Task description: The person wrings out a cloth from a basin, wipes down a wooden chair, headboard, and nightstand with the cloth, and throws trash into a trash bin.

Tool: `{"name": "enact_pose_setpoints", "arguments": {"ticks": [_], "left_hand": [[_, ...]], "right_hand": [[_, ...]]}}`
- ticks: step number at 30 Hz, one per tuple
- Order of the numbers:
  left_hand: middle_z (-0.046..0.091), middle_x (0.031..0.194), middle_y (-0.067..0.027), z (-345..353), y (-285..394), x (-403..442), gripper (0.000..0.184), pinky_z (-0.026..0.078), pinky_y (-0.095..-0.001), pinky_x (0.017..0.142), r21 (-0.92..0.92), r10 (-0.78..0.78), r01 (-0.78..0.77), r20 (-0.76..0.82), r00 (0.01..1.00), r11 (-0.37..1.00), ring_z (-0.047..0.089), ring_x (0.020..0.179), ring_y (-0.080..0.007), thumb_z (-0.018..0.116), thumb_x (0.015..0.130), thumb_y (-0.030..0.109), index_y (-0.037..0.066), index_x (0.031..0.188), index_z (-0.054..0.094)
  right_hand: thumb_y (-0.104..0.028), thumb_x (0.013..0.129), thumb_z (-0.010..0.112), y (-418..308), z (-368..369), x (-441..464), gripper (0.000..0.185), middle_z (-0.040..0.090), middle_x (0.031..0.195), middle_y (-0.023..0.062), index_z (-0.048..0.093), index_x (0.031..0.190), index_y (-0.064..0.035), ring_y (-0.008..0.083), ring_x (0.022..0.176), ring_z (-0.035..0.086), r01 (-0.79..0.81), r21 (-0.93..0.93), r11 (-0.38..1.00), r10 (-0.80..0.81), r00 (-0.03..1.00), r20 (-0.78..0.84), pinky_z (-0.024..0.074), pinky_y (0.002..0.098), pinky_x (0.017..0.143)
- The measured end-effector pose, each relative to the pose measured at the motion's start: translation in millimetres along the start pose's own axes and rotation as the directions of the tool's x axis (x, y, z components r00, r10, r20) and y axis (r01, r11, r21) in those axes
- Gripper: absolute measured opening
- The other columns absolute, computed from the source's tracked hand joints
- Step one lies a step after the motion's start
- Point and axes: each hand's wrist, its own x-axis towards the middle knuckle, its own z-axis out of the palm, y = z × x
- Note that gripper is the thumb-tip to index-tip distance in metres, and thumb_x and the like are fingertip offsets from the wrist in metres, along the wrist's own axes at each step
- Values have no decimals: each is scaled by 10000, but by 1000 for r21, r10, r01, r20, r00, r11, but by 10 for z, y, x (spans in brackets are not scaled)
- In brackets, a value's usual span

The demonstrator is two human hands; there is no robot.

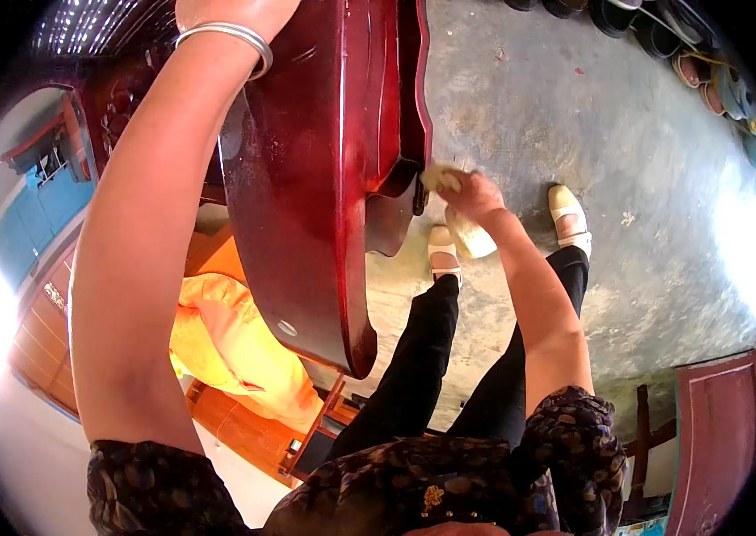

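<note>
Fingers of our right hand (478, 198) pinch a cream cloth (439, 178) beside glossy dark-red wooden furniture (293, 188); left hand (239, 12) fingers cropped, we can't tell. Flat, light pressure suits.

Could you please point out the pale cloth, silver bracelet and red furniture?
Pale cloth (471, 238): head view, hanging end.
Silver bracelet (237, 32): head view, outer band.
Red furniture (306, 179): head view, glossy side panel.

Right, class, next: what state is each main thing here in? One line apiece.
Cloth: crumpled, held
Right hand: closed on the cloth
Left hand: partly out of frame, grip can't be told
Furniture: glossy
Bangle: worn
Yellow fabric: rumpled
Pale shoes: worn
Other shoes: unworn, in a row
</note>
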Motion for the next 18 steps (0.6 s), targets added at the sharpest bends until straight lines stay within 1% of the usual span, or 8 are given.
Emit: {"name": "enact_pose_setpoints", "arguments": {"ticks": [2, 5, 7, 9, 13, 14, 17, 18], "left_hand": [[539, 1039, -444, 5, 6, 21, 1005, 431, -461, 914, 4, 3, -3, 6, 1000, 1000, 548, 1033, -509, 418, 865, 695, -289, 1064, 438], [549, 995, -426, 12, -1, 66, 849, 440, -483, 883, 41, 39, -39, 6, 999, 998, 557, 970, -523, 396, 909, 638, -162, 1184, 469], [546, 930, -389, 76, -190, 64, 503, 460, -504, 815, 324, 372, -389, 114, 921, 863, 569, 868, -520, 345, 979, 509, 134, 1276, 503], [540, 914, -371, 76, -131, 55, 380, 470, -510, 783, 298, 307, -318, 85, 948, 900, 573, 838, -510, 326, 1004, 442, 250, 1278, 506], [536, 965, -379, 61, -192, -10, 403, 476, -506, 793, 309, 336, -353, 109, 936, 883, 572, 872, -509, 324, 1004, 439, 211, 1292, 490], [533, 974, -389, 114, -267, -10, 453, 473, -502, 810, 315, 487, -474, 41, 872, 822, 570, 880, -517, 313, 995, 480, 180, 1275, 505], [532, 968, -397, 93, -128, 33, 516, 471, -498, 811, 255, 257, -267, 73, 964, 929, 568, 890, -519, 314, 981, 522, 137, 1252, 525], [540, 972, -406, 90, -132, 33, 634, 467, -493, 824, 224, 216, -224, 61, 974, 948, 565, 916, -518, 335, 953, 572, 20, 1207, 516]], "right_hand": [[-407, 847, 602, -68, -102, 84, 475, 542, 1194, 214, 526, 1312, -339, 357, 1076, 595, 141, 3, 990, -140, 987, -74, 482, 394, 941], [-266, 899, 552, -557, -252, 219, 486, 468, 1298, 254, 458, 1375, -308, 378, 1116, 575, 206, -168, 964, -217, 975, -48, 475, 408, 958], [-146, 897, 545, -690, 140, 617, 555, 337, 1440, 276, 388, 1429, -143, 411, 1255, 454, 223, -609, 761, -204, 974, 101, 393, 589, 1001], [-188, 826, 652, -806, 341, 650, 585, 419, 1384, 251, 437, 1369, -156, 350, 1169, 552, 116, -799, 590, -183, 983, 8, 484, 455, 921], [-206, 806, 671, -813, 211, 691, 547, 533, 1299, 191, 487, 1318, -143, 312, 1123, 600, 218, -681, 699, -82, 971, 226, 525, 419, 865], [-221, 812, 659, -767, 189, 797, 533, 566, 1262, 171, 495, 1312, -136, 308, 1114, 606, 287, -661, 693, -91, 945, 315, 525, 424, 860], [-283, 798, 620, -866, -82, 876, 459, 637, 1183, 119, 599, 1219, -99, 315, 1085, 616, 364, -452, 814, -124, 870, 478, 518, 417, 858], [-293, 789, 618, -935, -169, 893, 445, 643, 1177, 122, 625, 1188, -95, 320, 1087, 612, 330, -374, 867, -102, 851, 515, 513, 412, 865]]}}
